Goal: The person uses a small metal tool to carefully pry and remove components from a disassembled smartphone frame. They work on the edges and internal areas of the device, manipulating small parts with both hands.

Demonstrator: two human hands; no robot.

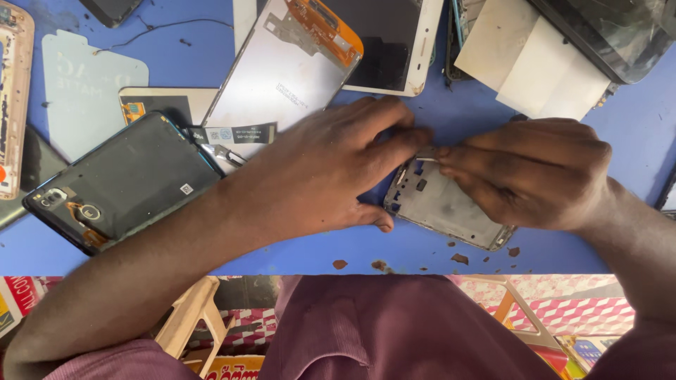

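Both hands, left hand and right hand, pinch what seems a small part at the phone frame top edge; over-prying there may bend the thin frame.

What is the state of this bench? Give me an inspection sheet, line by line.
Surface: blue table, chipped at its near edge.
Job's things: grey phone frame, flat on the table.
Clutter: dark phone back, silver display panel, white-framed screen, white sheets.
Grippers: left hand and right hand pinch the frame's top edge.
Cables: orange flex on the display panel.
Surroundings: wooden stool below.
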